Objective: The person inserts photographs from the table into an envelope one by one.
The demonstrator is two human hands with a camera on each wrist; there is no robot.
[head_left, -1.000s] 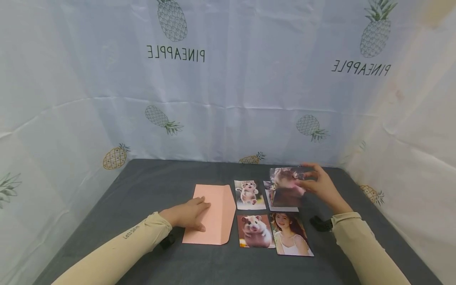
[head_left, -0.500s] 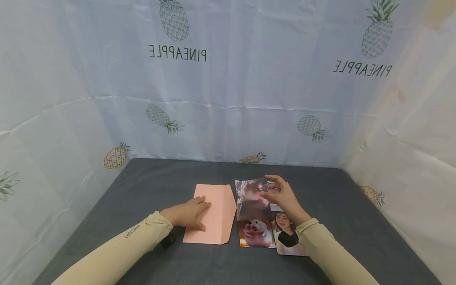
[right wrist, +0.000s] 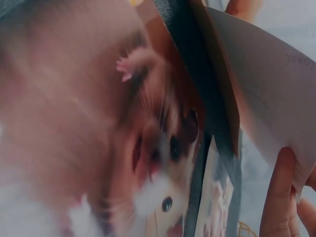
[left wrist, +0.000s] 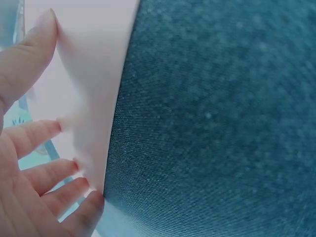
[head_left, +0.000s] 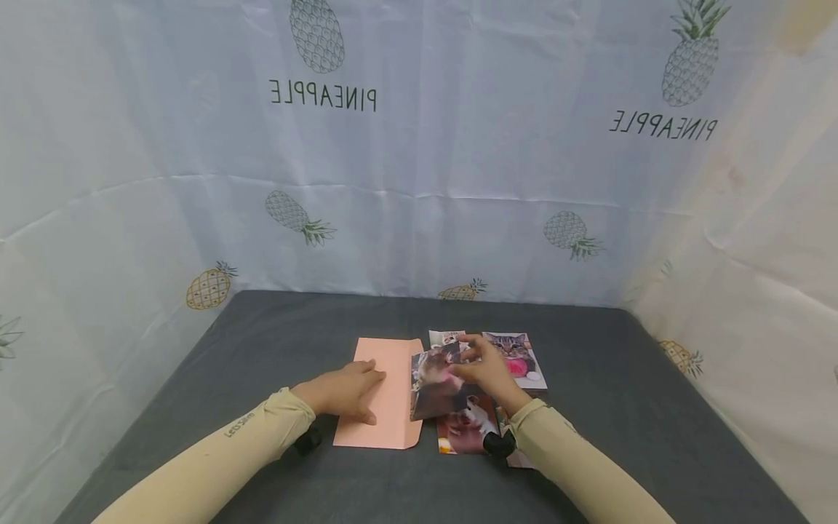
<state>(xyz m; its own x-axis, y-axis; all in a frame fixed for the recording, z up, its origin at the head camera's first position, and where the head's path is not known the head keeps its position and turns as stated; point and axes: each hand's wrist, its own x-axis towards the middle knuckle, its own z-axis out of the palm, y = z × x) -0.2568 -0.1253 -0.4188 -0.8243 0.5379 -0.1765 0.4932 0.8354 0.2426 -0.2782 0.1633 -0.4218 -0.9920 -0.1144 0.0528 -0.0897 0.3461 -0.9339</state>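
White pineapple-print curtain (head_left: 419, 145) is hanging behind. Dark tabletop (head_left: 294, 320) is extending before it. Pink envelope (head_left: 395, 393) is lying flat there; left hand (head_left: 342, 393), fingers spread, is resting on it. Right hand (head_left: 487, 372) is pinching a photo (head_left: 433, 384), overlapping the envelope's right side. Tabby photo (head_left: 513, 351) and hamster photo (head_left: 460, 435) are lying nearby.
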